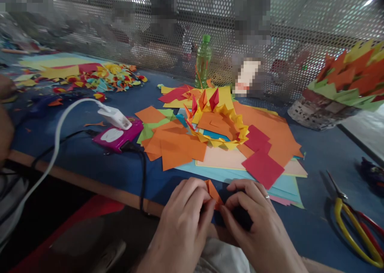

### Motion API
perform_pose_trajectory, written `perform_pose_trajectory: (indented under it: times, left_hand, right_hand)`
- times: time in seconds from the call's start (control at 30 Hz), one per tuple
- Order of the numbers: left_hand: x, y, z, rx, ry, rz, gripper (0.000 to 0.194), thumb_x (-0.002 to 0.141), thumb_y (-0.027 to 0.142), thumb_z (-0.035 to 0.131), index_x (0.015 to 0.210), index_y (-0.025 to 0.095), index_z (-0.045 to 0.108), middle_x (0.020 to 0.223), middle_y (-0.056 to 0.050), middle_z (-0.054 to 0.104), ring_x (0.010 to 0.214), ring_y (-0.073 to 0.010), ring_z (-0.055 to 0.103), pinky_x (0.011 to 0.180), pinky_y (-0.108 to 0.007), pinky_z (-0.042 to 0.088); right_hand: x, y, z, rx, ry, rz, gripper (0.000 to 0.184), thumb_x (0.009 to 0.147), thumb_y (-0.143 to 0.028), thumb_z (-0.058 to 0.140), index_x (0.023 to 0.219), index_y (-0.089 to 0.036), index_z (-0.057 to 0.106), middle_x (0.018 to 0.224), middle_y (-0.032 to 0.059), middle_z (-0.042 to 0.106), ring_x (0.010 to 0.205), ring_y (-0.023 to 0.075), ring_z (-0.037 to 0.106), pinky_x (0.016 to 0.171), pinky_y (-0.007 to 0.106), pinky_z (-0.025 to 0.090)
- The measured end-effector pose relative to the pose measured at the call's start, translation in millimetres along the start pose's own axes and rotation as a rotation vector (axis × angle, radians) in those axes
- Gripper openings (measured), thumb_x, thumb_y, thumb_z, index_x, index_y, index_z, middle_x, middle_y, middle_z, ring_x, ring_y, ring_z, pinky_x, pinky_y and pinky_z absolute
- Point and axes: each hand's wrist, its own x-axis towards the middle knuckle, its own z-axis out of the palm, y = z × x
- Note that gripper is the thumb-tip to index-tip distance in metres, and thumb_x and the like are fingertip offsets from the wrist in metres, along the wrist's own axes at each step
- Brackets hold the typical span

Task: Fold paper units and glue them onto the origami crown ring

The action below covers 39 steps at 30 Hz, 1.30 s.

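Note:
Between my two hands, close to the table's front edge, is a small folded piece of orange paper point(213, 194). My left hand point(187, 209) is closed around its left side, thumb and fingers pinching it. The thumb and forefinger of my right hand point(255, 213) grip its lower right end; a ring shows on one finger. Just beyond my hands lie loose orange paper squares point(177, 149) and red squares point(264, 169). On the paper pile stands a ring of interlocked folded paper pieces point(240, 135), mostly yellow, with red and orange points at its left.
Scissors point(345, 213) with yellow and red handles lie at right. A purple power adapter point(118, 135) with a white charger and cables sits left. Behind are a green-capped bottle point(203, 61), a folded-paper basket point(324, 105), paper scraps point(111, 77) and a perforated metal screen point(186, 9).

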Motion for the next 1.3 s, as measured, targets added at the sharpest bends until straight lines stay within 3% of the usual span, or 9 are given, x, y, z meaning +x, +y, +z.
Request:
perform_pose_trajectory:
  times: [0.13, 0.27, 0.37, 0.47, 0.73, 0.9, 1.03, 1.17, 1.3]
  left_hand:
    - [-0.1, -0.9, -2.2, 0.018, 0.007, -0.005, 0.02, 0.098, 0.007, 0.055, 0.084, 0.02, 0.049, 0.095, -0.001, 0.058, 0.089, -0.0173, 0.057, 0.079, -0.033, 0.046]
    - [1.0, -3.5, -5.5, 0.134, 0.057, -0.028, 0.015, 0.095, 0.014, 0.061, 0.086, 0.021, 0.052, 0.109, -0.005, 0.059, 0.106, -0.0239, 0.058, 0.09, -0.041, 0.046]
    - [1.3, -6.3, -7.3, 0.224, 0.096, -0.036, 0.009, 0.095, 0.019, 0.062, 0.101, 0.022, 0.056, 0.123, -0.008, 0.057, 0.117, -0.0282, 0.054, 0.098, -0.047, 0.044]
    - [0.6, -9.0, -9.7, 0.272, 0.104, -0.046, 0.023, 0.096, 0.02, 0.059, 0.119, 0.022, 0.054, 0.13, -0.01, 0.055, 0.124, -0.029, 0.051, 0.103, -0.049, 0.043]
    - [-0.9, -12.0, -13.8, 0.289, 0.096, -0.074, 0.027, 0.098, 0.019, 0.054, 0.125, 0.023, 0.051, 0.132, -0.011, 0.053, 0.126, -0.0287, 0.048, 0.103, -0.048, 0.042]
    - [-3.3, -16.1, -15.7, 0.269, 0.055, -0.069, 0.031, 0.098, 0.018, 0.052, 0.129, 0.023, 0.049, 0.134, -0.011, 0.052, 0.127, -0.0285, 0.047, 0.105, -0.049, 0.042]
    - [-4.3, -16.8, -18.1, 0.263, 0.027, -0.049, 0.035, 0.098, 0.015, 0.05, 0.132, 0.023, 0.049, 0.135, -0.011, 0.051, 0.128, -0.0286, 0.047, 0.106, -0.05, 0.042]
    - [-3.3, -15.3, -16.7, 0.322, 0.013, 0.076, 0.048, 0.098, 0.009, 0.043, 0.143, 0.022, 0.048, 0.148, -0.012, 0.048, 0.137, -0.0286, 0.042, 0.117, -0.053, 0.033]
    - [-5.6, -17.8, -10.9, 0.383, -0.122, 0.439, 0.049, 0.102, 0.012, 0.035, 0.149, 0.021, 0.049, 0.153, -0.005, 0.053, 0.147, -0.0223, 0.038, 0.129, -0.047, 0.01]
  right_hand:
    - [-1.8, 1.5, -0.5, -0.014, -0.022, 0.009, 0.013, 0.095, -0.021, 0.06, 0.084, -0.025, 0.055, 0.108, 0.0058, 0.058, 0.11, 0.0228, 0.055, 0.088, 0.039, 0.048]
    - [-3.1, 4.3, -0.4, -0.036, -0.008, 0.033, 0.013, 0.095, -0.025, 0.061, 0.089, -0.025, 0.049, 0.109, 0.0064, 0.059, 0.107, 0.0232, 0.055, 0.085, 0.038, 0.048]
    - [-2.9, 4.8, 0.7, -0.043, 0.001, 0.028, 0.012, 0.095, -0.024, 0.058, 0.093, -0.025, 0.046, 0.113, 0.0076, 0.059, 0.112, 0.0237, 0.054, 0.086, 0.039, 0.048]
    - [-2.8, 4.2, 1.0, -0.057, -0.03, 0.017, 0.011, 0.096, -0.023, 0.057, 0.095, -0.026, 0.046, 0.117, 0.0083, 0.058, 0.115, 0.0242, 0.053, 0.088, 0.039, 0.048]
    - [-1.2, 5.8, -3.6, -0.083, -0.05, -0.035, 0.013, 0.094, -0.022, 0.059, 0.095, -0.026, 0.047, 0.115, 0.0089, 0.06, 0.114, 0.0241, 0.056, 0.085, 0.038, 0.051]
    - [-3.3, 5.5, -5.7, -0.049, -0.058, 0.05, 0.008, 0.096, -0.018, 0.052, 0.096, -0.026, 0.047, 0.12, 0.0087, 0.059, 0.119, 0.0241, 0.054, 0.092, 0.041, 0.05]
    - [-4.1, 8.7, -7.8, -0.038, -0.094, -0.02, 0.012, 0.094, -0.017, 0.054, 0.099, -0.026, 0.049, 0.121, 0.0075, 0.059, 0.118, 0.023, 0.055, 0.091, 0.039, 0.052]
    - [-3.1, 7.9, -6.5, 0.01, -0.08, -0.012, 0.016, 0.093, -0.012, 0.052, 0.1, -0.026, 0.048, 0.121, 0.0078, 0.058, 0.119, 0.023, 0.053, 0.094, 0.041, 0.051]
    - [-1.8, 3.6, -3.8, 0.083, -0.071, 0.0, 0.018, 0.094, -0.009, 0.05, 0.102, -0.025, 0.047, 0.119, 0.0077, 0.057, 0.117, 0.0223, 0.053, 0.096, 0.043, 0.05]
